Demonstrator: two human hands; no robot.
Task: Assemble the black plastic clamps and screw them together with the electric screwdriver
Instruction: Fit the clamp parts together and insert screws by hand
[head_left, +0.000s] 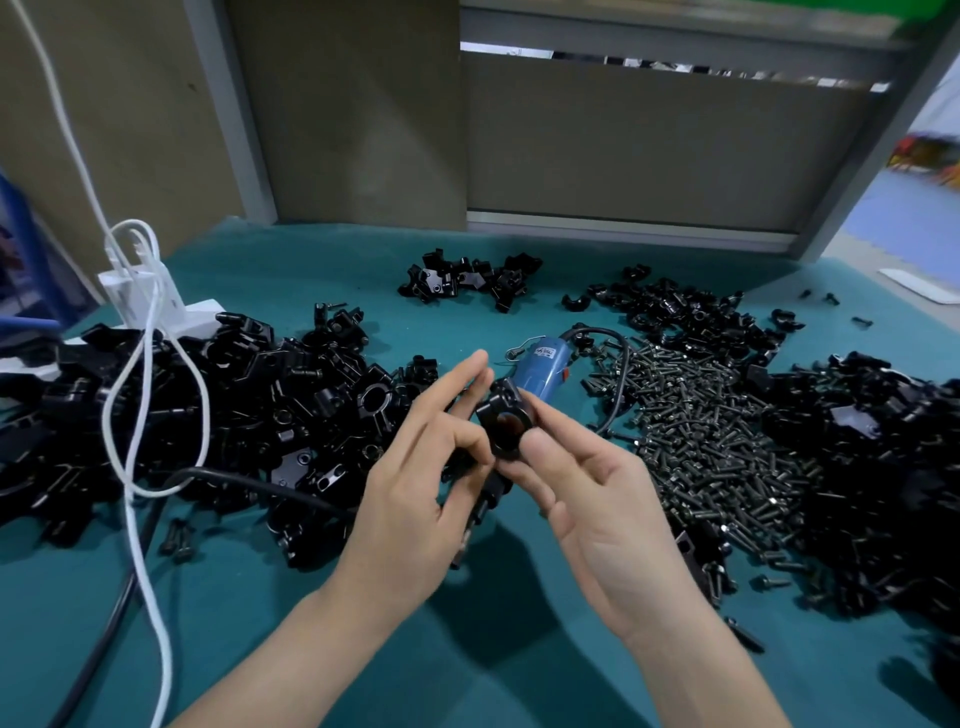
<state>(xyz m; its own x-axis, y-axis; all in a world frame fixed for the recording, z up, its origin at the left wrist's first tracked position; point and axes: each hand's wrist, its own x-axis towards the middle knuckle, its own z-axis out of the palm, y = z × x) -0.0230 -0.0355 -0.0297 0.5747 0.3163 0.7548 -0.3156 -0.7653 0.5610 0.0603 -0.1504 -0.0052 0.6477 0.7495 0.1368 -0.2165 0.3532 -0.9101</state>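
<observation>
Black plastic ring-shaped clamp (506, 423) sits mid-frame, pinched between the fingers of our left hand (415, 478) and right hand (597, 499); we should align both halves squarely before reaching for the blue electric screwdriver (540, 371).

A black ring-shaped clamp (506, 426) was pinched between the left hand (415, 499) and right hand (602, 499); the blue electric screwdriver (543, 369) lay behind, apparently on its side.
</observation>
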